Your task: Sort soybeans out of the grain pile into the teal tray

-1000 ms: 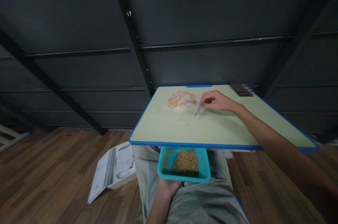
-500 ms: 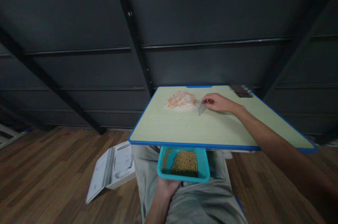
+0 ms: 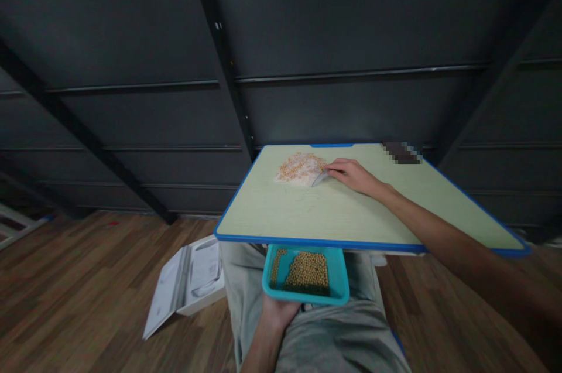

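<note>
My right hand (image 3: 349, 173) is closed on a thin grey flat scraper (image 3: 320, 178), pinched by its upper part. The scraper's lower edge meets the right side of a pile of white grains mixed with yellow beans (image 3: 301, 168). That pile lies on a pale green tabletop (image 3: 281, 215) with a blue rim. Below the table's front edge, my left hand (image 3: 280, 310) supports a teal plastic tray (image 3: 338, 279) from underneath, gripping its near side. Inside the tray are many yellow beans (image 3: 309, 270); the fingers beneath it are hidden.
A dark, pixelated flat object (image 3: 401, 153) rests at the table's far right corner. On the wooden floor (image 3: 109, 279) to the left stands an opened white box (image 3: 204, 273). A dark panelled wall (image 3: 351, 109) rises behind the table.
My right hand has moved slightly left with the scraper, which now tilts lower and touches the pile. The tray and my left hand stay nearly in place.
</note>
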Demonstrator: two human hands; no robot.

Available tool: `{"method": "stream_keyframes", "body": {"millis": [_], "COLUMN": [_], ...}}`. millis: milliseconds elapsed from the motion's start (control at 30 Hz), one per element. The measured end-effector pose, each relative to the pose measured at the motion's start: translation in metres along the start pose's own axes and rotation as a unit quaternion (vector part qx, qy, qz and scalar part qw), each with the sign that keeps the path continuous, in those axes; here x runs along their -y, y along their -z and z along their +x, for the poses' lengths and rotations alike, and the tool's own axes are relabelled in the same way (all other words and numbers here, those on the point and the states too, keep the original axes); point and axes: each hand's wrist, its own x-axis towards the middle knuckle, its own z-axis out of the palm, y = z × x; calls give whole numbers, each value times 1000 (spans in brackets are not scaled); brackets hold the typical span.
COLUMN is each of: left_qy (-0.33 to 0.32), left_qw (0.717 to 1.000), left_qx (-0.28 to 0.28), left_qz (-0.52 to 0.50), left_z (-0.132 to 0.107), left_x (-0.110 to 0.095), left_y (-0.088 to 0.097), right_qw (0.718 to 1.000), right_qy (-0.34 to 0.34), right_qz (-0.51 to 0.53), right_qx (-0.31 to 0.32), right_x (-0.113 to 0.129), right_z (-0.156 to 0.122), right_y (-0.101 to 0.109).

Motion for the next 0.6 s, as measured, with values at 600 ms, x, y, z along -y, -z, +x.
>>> {"method": "stream_keyframes", "body": {"millis": [600], "left_qy": [1], "left_qw": [1000], "left_qx": [3], "left_qz": [-5], "left_z": [-1], "left_x": [1], "left_y": [2], "right_qw": [999], "right_qy": [-1], "right_qz": [-43], "right_qx": [28], "right_x": [0], "right_z": [-4], "right_y": [-9]}}
